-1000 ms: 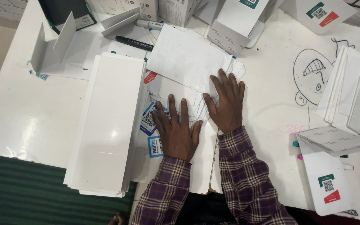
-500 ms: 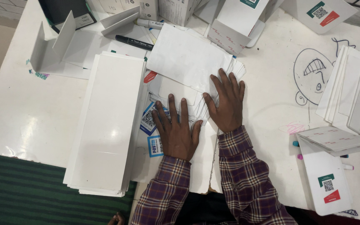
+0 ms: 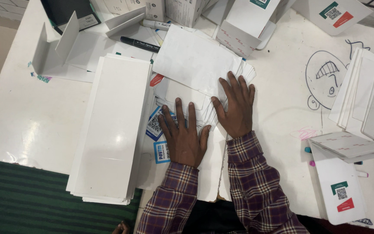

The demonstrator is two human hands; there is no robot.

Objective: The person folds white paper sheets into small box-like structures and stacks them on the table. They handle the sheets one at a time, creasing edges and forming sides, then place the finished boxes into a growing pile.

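I am pressing my left hand (image 3: 183, 138) and right hand (image 3: 236, 108), both spread flat and gripping nothing, on the white card pile (image 3: 195, 78) lying mid-bench (image 3: 18, 125), beside the tall card stack (image 3: 111, 130).

A white table (image 3: 27, 117) carries a tall stack of white cards (image 3: 113, 130), a black marker (image 3: 139, 44) and folded cartons (image 3: 347, 145)

A tall stack of long white card sheets (image 3: 109, 130) is laid at the left of the table. Blue-and-white square-code stickers (image 3: 157, 130) are seen beside it. A folded white carton (image 3: 243, 26) is stood at the top centre. White flat-packed cartons with green and red labels (image 3: 342, 190) are spread at lower right.
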